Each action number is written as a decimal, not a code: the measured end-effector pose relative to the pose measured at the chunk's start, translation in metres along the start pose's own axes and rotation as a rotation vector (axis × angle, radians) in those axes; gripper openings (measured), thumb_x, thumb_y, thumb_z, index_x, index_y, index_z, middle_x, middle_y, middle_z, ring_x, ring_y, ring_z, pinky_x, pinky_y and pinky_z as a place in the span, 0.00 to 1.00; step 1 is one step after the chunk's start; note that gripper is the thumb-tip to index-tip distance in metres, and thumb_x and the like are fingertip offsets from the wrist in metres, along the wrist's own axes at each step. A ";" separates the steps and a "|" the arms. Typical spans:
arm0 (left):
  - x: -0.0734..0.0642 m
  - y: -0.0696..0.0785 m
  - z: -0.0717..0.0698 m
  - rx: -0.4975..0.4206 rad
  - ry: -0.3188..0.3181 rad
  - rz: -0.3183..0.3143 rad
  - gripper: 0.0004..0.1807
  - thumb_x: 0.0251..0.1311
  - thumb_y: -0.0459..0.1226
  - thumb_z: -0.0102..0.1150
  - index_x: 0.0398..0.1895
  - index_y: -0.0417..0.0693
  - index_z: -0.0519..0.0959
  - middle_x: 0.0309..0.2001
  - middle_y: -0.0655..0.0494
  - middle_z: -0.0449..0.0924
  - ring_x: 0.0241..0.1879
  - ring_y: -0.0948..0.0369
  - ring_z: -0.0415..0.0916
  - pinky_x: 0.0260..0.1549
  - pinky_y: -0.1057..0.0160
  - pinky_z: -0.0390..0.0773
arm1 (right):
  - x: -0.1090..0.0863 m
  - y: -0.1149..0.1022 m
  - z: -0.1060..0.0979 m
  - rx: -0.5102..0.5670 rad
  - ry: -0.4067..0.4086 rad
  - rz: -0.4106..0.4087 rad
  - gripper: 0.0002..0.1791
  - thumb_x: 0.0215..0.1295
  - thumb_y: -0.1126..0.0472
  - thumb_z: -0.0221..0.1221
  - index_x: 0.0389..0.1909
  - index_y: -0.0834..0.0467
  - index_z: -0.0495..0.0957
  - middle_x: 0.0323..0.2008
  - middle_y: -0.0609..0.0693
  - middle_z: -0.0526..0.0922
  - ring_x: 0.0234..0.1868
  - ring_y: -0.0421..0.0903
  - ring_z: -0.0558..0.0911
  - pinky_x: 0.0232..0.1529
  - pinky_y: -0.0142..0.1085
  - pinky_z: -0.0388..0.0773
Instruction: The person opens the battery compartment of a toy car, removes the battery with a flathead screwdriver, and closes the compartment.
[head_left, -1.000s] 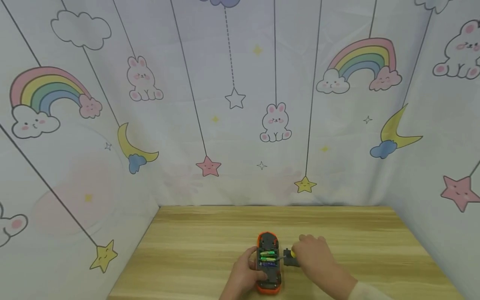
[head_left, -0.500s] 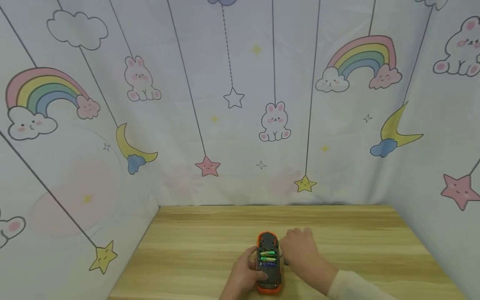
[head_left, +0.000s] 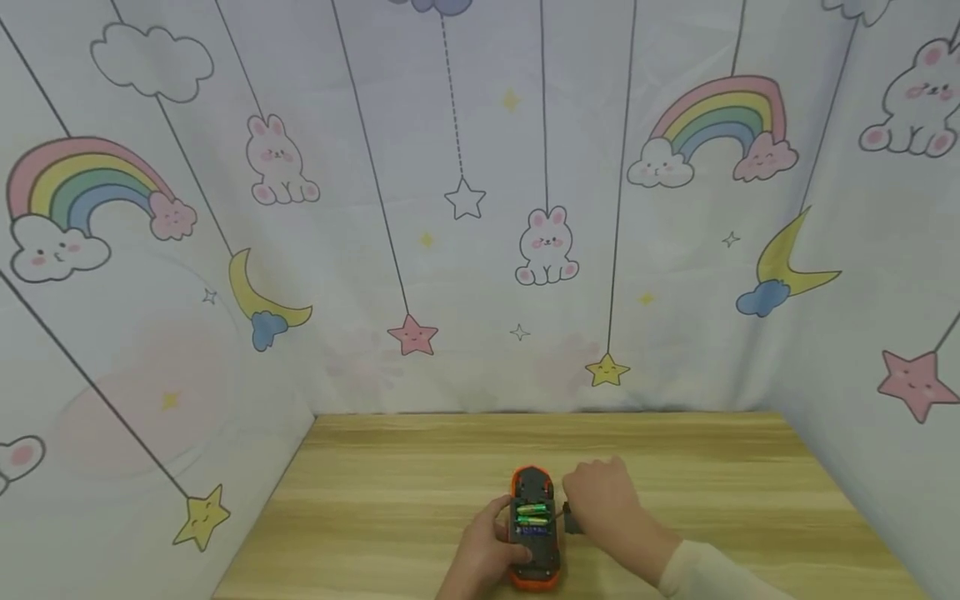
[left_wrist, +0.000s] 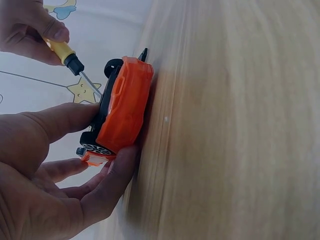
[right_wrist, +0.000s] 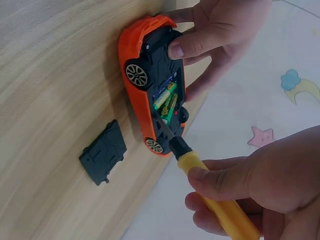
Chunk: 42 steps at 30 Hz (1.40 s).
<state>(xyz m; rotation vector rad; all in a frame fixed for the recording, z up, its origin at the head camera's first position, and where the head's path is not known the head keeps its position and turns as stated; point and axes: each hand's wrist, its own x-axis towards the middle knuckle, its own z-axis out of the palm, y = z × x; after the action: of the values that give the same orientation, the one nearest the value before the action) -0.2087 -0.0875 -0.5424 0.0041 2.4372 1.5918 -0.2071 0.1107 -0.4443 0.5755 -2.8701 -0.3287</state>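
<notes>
Item: your left hand [head_left: 487, 546], thumb on the underside of the orange toy car [right_wrist: 132, 97], fingers wrapped round its side; grip unchanged from a second ago. The car lies upside down on the table.

Item: your right hand [head_left: 609, 507], nearer the car than a second ago, fingers and thumb curled round a yellow-handled screwdriver [right_wrist: 189, 161]. Your head view now hides the handle, visible there earlier; both wrist views show it. The tip is at the open battery compartment; you cannot tell whether it touches a battery.

Item: two green batteries [right_wrist: 167, 102], with something blue-purple beside them, too blurred to name. Your left wrist view hides them.

Item: black battery cover [right_wrist: 103, 152], lying apart on the wood-grain table [head_left: 405, 467]; whole in your right wrist view, partly covered by your hand from above.

Item: printed backdrop [head_left: 465, 275], behind the table.
</notes>
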 end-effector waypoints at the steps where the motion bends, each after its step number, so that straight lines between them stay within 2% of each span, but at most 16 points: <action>1: 0.000 0.000 0.000 -0.002 0.000 -0.001 0.47 0.44 0.27 0.76 0.73 0.41 0.68 0.35 0.51 0.82 0.35 0.56 0.80 0.39 0.52 0.79 | -0.001 0.002 0.002 0.015 0.013 0.004 0.11 0.54 0.60 0.73 0.20 0.52 0.79 0.19 0.46 0.77 0.22 0.43 0.76 0.32 0.45 0.77; 4: -0.002 -0.001 0.001 -0.018 -0.007 -0.003 0.48 0.43 0.27 0.76 0.73 0.41 0.68 0.35 0.50 0.82 0.35 0.56 0.80 0.37 0.54 0.79 | -0.004 0.009 0.007 0.074 0.055 0.013 0.11 0.52 0.64 0.72 0.18 0.51 0.81 0.17 0.45 0.77 0.20 0.41 0.74 0.26 0.43 0.77; 8: -0.003 0.000 0.001 -0.035 -0.015 -0.015 0.48 0.43 0.26 0.76 0.74 0.41 0.67 0.36 0.50 0.82 0.35 0.56 0.81 0.36 0.56 0.79 | -0.008 0.020 0.014 0.145 0.042 0.013 0.11 0.48 0.69 0.74 0.22 0.48 0.87 0.21 0.44 0.83 0.23 0.40 0.79 0.25 0.41 0.80; 13: -0.001 0.003 0.000 -0.016 -0.008 -0.039 0.48 0.45 0.27 0.76 0.74 0.42 0.67 0.36 0.51 0.82 0.35 0.57 0.80 0.37 0.55 0.79 | -0.013 0.031 0.025 0.261 -0.002 0.036 0.10 0.48 0.65 0.77 0.30 0.46 0.91 0.31 0.43 0.89 0.34 0.44 0.86 0.35 0.41 0.84; 16: 0.001 0.003 -0.001 -0.011 -0.007 -0.043 0.47 0.45 0.28 0.76 0.73 0.42 0.67 0.36 0.51 0.82 0.35 0.58 0.80 0.37 0.55 0.80 | -0.015 0.036 0.030 0.356 -0.029 0.075 0.10 0.50 0.63 0.76 0.32 0.47 0.91 0.35 0.45 0.90 0.38 0.46 0.87 0.41 0.42 0.84; 21: 0.002 0.002 -0.001 -0.017 -0.014 -0.034 0.47 0.45 0.27 0.76 0.73 0.42 0.67 0.36 0.51 0.82 0.35 0.58 0.81 0.35 0.56 0.80 | -0.021 0.042 0.039 0.494 -0.039 0.124 0.13 0.48 0.64 0.76 0.36 0.48 0.91 0.38 0.46 0.91 0.41 0.48 0.87 0.46 0.47 0.83; 25: 0.002 0.001 -0.001 -0.029 -0.020 -0.030 0.47 0.45 0.27 0.76 0.73 0.41 0.67 0.36 0.51 0.82 0.35 0.58 0.81 0.34 0.56 0.81 | -0.027 0.046 0.049 0.554 -0.024 0.147 0.14 0.47 0.64 0.76 0.37 0.48 0.91 0.39 0.46 0.91 0.43 0.49 0.87 0.50 0.49 0.82; 29: 0.000 0.001 0.000 -0.047 -0.021 -0.029 0.47 0.45 0.26 0.76 0.73 0.41 0.67 0.35 0.50 0.82 0.34 0.57 0.82 0.33 0.57 0.82 | -0.032 0.046 0.058 0.606 -0.020 0.175 0.14 0.49 0.66 0.75 0.38 0.49 0.91 0.39 0.47 0.91 0.43 0.49 0.88 0.47 0.48 0.83; 32: -0.001 0.002 0.000 -0.056 -0.017 -0.030 0.47 0.45 0.26 0.75 0.74 0.41 0.67 0.35 0.50 0.82 0.33 0.57 0.82 0.31 0.57 0.82 | -0.034 0.046 0.062 0.621 0.002 0.177 0.13 0.50 0.66 0.75 0.37 0.49 0.92 0.38 0.47 0.91 0.41 0.49 0.88 0.44 0.47 0.83; 36: -0.001 0.002 0.000 -0.054 -0.013 -0.021 0.48 0.45 0.26 0.75 0.74 0.41 0.66 0.35 0.50 0.83 0.33 0.57 0.82 0.30 0.56 0.83 | -0.037 0.047 0.068 0.625 0.023 0.180 0.12 0.50 0.64 0.75 0.36 0.48 0.92 0.37 0.47 0.91 0.41 0.49 0.88 0.46 0.48 0.83; 42: -0.001 0.000 0.000 -0.052 -0.017 -0.007 0.47 0.46 0.26 0.75 0.74 0.41 0.66 0.36 0.50 0.83 0.34 0.57 0.82 0.31 0.56 0.82 | -0.041 0.046 0.073 0.689 -0.017 0.215 0.12 0.51 0.62 0.75 0.37 0.47 0.91 0.40 0.49 0.91 0.46 0.53 0.88 0.50 0.53 0.82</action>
<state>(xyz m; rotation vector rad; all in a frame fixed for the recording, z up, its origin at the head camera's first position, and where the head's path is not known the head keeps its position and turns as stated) -0.2072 -0.0877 -0.5424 0.0008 2.3794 1.6451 -0.2036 0.1819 -0.5086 0.3452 -2.9785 0.7146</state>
